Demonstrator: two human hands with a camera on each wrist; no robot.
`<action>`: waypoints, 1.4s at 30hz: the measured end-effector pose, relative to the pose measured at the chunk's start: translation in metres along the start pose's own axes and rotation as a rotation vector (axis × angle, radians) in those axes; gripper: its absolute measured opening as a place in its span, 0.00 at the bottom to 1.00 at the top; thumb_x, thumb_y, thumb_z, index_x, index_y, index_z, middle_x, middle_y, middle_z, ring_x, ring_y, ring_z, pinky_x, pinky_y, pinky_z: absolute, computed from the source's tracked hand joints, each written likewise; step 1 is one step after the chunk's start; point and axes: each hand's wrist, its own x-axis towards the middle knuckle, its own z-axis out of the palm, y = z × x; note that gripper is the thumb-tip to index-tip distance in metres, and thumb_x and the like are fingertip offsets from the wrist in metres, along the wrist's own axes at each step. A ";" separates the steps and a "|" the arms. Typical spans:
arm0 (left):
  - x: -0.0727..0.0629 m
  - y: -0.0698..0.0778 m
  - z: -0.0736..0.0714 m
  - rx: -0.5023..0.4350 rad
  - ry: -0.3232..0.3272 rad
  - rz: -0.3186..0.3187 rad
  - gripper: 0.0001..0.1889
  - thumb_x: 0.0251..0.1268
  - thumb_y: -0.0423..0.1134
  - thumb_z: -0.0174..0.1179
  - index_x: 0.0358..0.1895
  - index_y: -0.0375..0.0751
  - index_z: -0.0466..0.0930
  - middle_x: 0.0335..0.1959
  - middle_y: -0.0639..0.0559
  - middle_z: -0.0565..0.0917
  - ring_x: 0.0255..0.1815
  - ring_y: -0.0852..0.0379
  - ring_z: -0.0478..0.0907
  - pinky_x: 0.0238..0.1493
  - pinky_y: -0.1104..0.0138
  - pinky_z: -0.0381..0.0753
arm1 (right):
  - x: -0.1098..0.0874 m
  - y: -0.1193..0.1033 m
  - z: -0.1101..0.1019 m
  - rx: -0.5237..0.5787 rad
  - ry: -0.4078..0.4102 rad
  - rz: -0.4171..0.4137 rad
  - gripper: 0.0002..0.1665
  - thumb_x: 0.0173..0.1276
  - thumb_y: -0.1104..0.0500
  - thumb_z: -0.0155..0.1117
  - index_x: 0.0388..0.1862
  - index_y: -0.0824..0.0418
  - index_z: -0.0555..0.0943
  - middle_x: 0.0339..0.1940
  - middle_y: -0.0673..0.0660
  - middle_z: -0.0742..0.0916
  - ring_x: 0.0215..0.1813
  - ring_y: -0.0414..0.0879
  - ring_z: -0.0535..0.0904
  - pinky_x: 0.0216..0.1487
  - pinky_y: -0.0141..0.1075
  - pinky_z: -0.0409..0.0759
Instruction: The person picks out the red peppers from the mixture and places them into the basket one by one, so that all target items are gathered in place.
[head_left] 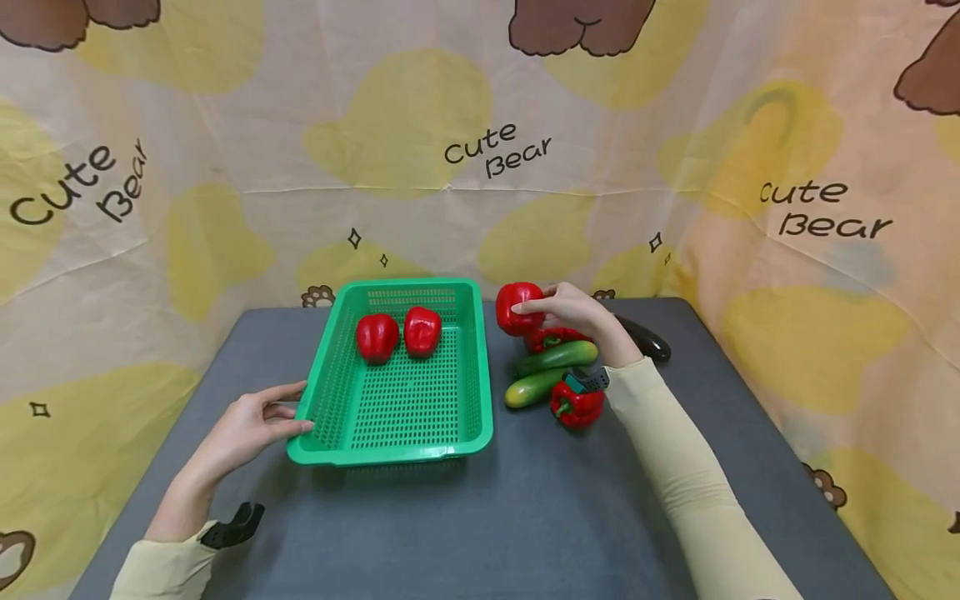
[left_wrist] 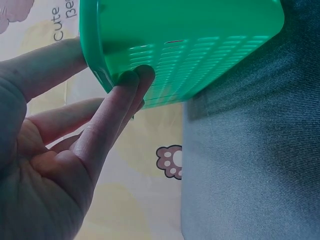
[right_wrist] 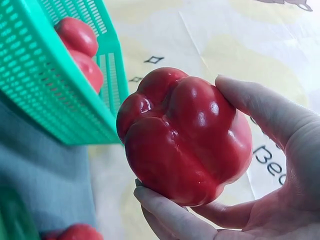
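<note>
My right hand (head_left: pixel 573 310) grips a red bell pepper (right_wrist: pixel 187 137) between thumb and fingers, just right of the green basket (head_left: pixel 486 400) and about level with its far part. Two more red bell peppers lie in the basket's far half, one at the left (head_left: pixel 377 338) and one beside it (head_left: pixel 422 332). At the basket's left side, my left hand (head_left: pixel 243 429) pinches the rim, thumb on top and fingers under and against the outer wall, as the left wrist view shows.
Below the right hand lie two cucumbers (head_left: pixel 557 357), a red bell pepper (head_left: pixel 576 406) in front of them and another red bell pepper (head_left: pixel 551 337) behind. A dark eggplant (head_left: pixel 645 338) rests at the right. A printed cloth (head_left: pixel 420 150) hangs behind the grey table (head_left: pixel 480 533).
</note>
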 end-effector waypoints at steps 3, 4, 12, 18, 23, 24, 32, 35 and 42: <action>0.000 -0.001 0.000 0.003 0.002 0.009 0.38 0.58 0.50 0.66 0.69 0.37 0.65 0.46 0.43 0.85 0.45 0.57 0.83 0.41 0.64 0.78 | 0.006 -0.007 0.008 0.003 -0.010 -0.003 0.34 0.59 0.49 0.70 0.57 0.67 0.71 0.52 0.60 0.81 0.43 0.49 0.84 0.50 0.39 0.80; 0.000 -0.001 0.000 0.004 0.003 0.011 0.38 0.58 0.50 0.66 0.69 0.37 0.65 0.46 0.43 0.85 0.45 0.56 0.83 0.41 0.64 0.78 | 0.007 -0.009 0.010 0.007 -0.013 -0.004 0.34 0.59 0.50 0.70 0.57 0.68 0.70 0.53 0.60 0.81 0.44 0.49 0.84 0.50 0.40 0.80; -0.001 0.001 0.000 0.001 0.006 -0.005 0.38 0.57 0.51 0.66 0.69 0.37 0.65 0.45 0.44 0.85 0.46 0.54 0.82 0.41 0.63 0.77 | 0.019 -0.029 0.035 -0.032 -0.047 -0.011 0.32 0.59 0.50 0.70 0.54 0.68 0.73 0.55 0.59 0.80 0.47 0.48 0.80 0.51 0.39 0.80; -0.001 0.000 0.001 -0.001 0.006 -0.008 0.38 0.57 0.50 0.66 0.69 0.37 0.65 0.45 0.44 0.85 0.45 0.55 0.83 0.40 0.64 0.77 | 0.025 -0.041 0.055 -0.015 -0.095 -0.025 0.30 0.58 0.50 0.70 0.52 0.68 0.73 0.54 0.58 0.80 0.51 0.48 0.80 0.52 0.40 0.79; 0.000 -0.002 0.001 0.005 0.003 -0.017 0.38 0.57 0.50 0.66 0.69 0.38 0.64 0.44 0.45 0.85 0.43 0.58 0.83 0.41 0.63 0.77 | 0.032 -0.047 0.073 -0.013 -0.134 -0.031 0.30 0.58 0.51 0.70 0.51 0.69 0.72 0.54 0.59 0.80 0.52 0.48 0.78 0.58 0.46 0.76; 0.000 -0.002 0.001 0.007 0.006 -0.025 0.38 0.57 0.51 0.66 0.69 0.39 0.65 0.44 0.46 0.85 0.43 0.59 0.83 0.41 0.63 0.77 | 0.034 -0.048 0.076 -0.021 -0.138 -0.033 0.30 0.58 0.51 0.71 0.51 0.69 0.73 0.53 0.59 0.80 0.51 0.47 0.78 0.57 0.46 0.76; 0.000 -0.004 0.001 0.012 0.006 -0.015 0.38 0.57 0.51 0.66 0.69 0.39 0.65 0.44 0.46 0.85 0.43 0.61 0.83 0.41 0.64 0.77 | 0.053 -0.048 0.109 -0.022 -0.187 -0.024 0.25 0.55 0.50 0.73 0.44 0.66 0.79 0.49 0.56 0.83 0.48 0.46 0.79 0.43 0.36 0.82; 0.001 -0.004 0.002 0.003 0.005 -0.013 0.38 0.57 0.52 0.66 0.69 0.39 0.64 0.44 0.46 0.86 0.43 0.61 0.83 0.41 0.64 0.78 | 0.059 -0.046 0.120 0.003 -0.202 -0.005 0.27 0.55 0.51 0.73 0.48 0.66 0.77 0.52 0.56 0.82 0.52 0.47 0.79 0.44 0.38 0.82; 0.000 -0.003 0.001 -0.002 0.017 -0.006 0.38 0.57 0.51 0.67 0.69 0.39 0.65 0.44 0.45 0.86 0.44 0.57 0.83 0.41 0.64 0.77 | 0.075 -0.043 0.146 0.018 -0.243 0.029 0.24 0.54 0.52 0.74 0.42 0.67 0.80 0.50 0.55 0.83 0.45 0.45 0.80 0.55 0.46 0.78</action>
